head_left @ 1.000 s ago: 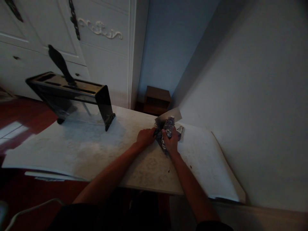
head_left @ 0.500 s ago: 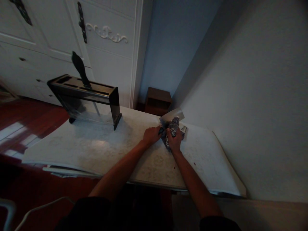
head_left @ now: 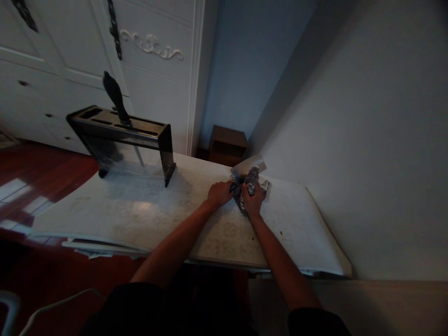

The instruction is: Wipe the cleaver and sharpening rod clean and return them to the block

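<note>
My left hand (head_left: 220, 193) is closed around the black handle of a cleaver. The wide silver blade of the cleaver (head_left: 250, 164) points away from me, over the far edge of the table. In my right hand (head_left: 253, 199) is a bunched grey and white patterned cloth (head_left: 252, 178), pressed against the near part of the blade. Part of the cloth hangs below the fingers toward the tabletop and hides some of the blade. Both hands are close together above the white table (head_left: 154, 228).
A dark knife block (head_left: 133, 128) with clear sides stands on the left of the table, one black-handled knife (head_left: 115, 95) upright in it. Small reddish bits (head_left: 281, 233) lie near my right forearm. Behind are a white cabinet (head_left: 157, 93), a brown box (head_left: 229, 142) and a wall at right.
The view has shifted slightly. Both hands keep their grip on the cleaver and the cloth, almost in the same place.
</note>
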### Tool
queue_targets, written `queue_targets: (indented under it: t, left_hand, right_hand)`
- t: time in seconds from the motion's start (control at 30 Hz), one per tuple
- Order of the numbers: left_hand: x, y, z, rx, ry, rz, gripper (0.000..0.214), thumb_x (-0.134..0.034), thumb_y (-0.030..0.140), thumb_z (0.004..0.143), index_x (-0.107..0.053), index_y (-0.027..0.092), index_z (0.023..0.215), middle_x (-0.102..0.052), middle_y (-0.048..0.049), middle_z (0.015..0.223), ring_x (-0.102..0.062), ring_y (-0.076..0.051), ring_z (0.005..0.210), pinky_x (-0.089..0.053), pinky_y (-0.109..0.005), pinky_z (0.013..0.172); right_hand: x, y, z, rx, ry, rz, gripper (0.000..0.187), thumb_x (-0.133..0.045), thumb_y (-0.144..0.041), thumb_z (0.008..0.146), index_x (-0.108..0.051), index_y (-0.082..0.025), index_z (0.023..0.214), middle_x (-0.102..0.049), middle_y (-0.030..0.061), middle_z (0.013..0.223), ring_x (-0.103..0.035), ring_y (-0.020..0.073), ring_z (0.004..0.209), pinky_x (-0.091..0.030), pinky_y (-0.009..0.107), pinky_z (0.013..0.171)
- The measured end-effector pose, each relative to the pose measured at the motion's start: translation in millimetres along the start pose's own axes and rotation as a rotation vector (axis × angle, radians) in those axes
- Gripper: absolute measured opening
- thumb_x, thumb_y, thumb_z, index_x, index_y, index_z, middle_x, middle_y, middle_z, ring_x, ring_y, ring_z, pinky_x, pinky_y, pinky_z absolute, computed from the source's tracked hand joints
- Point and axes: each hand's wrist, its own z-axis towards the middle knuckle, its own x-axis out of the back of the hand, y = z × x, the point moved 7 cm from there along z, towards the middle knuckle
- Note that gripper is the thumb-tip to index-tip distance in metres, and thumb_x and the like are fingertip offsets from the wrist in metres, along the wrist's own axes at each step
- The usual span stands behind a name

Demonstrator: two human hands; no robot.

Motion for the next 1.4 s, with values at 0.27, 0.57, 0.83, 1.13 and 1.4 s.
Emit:
queue_targets:
  t: [0.27,0.57,0.83,1.13,1.4]
  left_hand:
    - [-2.1,-0.7,1.7,0.021,-0.012,-0.017,0.041,-0.041,0.045,0.089,-0.059,0.022,0.118,-0.068,-0.0118,0.102,-0.066,-0.027,0.093,-0.048,-0.035,0.077]
    - [-4.3,-2.0,4.4,0.023,-0.009,-0.022,0.038,-0.045,0.042,0.088,-0.059,0.023,0.118,-0.068,-0.0108,0.104,-0.065,-0.027,0.095,-0.047,-0.033,0.078]
    - [-6.0,-4.0,5.7,0.05,-0.011,-0.035,0.037,-0.044,0.041,0.088,-0.061,0.023,0.115,-0.068,-0.0114,0.102,-0.065,-0.028,0.094,-0.047,-0.035,0.076]
    - [-1.1,-2.3,3.0,0.039,-0.013,-0.04,0.038,-0.045,0.04,0.087,-0.061,0.023,0.117,-0.069,-0.0112,0.103,-0.065,-0.028,0.094,-0.048,-0.034,0.076]
    - [-2.5,-3.4,5.2,0.039,0.008,-0.027,0.035,-0.046,0.042,0.086,-0.063,0.023,0.111,-0.069,-0.0103,0.1,-0.066,-0.027,0.091,-0.048,-0.032,0.073]
  right_hand:
    - [-0.5,2.7,0.4,-0.031,-0.022,0.025,0.037,-0.054,-0.046,0.085,-0.06,-0.012,0.1,-0.063,0.0102,0.092,-0.059,0.0225,0.086,-0.046,0.037,0.081]
    - [-0.6,5.0,0.8,-0.07,-0.024,0.074,0.031,-0.056,-0.043,0.085,-0.061,-0.014,0.094,-0.063,0.0078,0.087,-0.058,0.0206,0.081,-0.046,0.035,0.079]
    - [-0.3,8.7,1.2,-0.098,-0.011,0.075,0.034,-0.056,-0.045,0.083,-0.06,-0.014,0.095,-0.064,0.0081,0.088,-0.058,0.0213,0.081,-0.046,0.036,0.079]
    - [-0.6,5.8,0.4,-0.099,-0.025,0.07,0.031,-0.055,-0.045,0.084,-0.06,-0.014,0.091,-0.063,0.007,0.084,-0.058,0.0212,0.079,-0.045,0.034,0.076]
    - [-0.5,6.3,-0.4,-0.109,-0.012,0.078,0.029,-0.057,-0.044,0.084,-0.059,-0.015,0.089,-0.061,0.0053,0.08,-0.057,0.0198,0.074,-0.044,0.032,0.072]
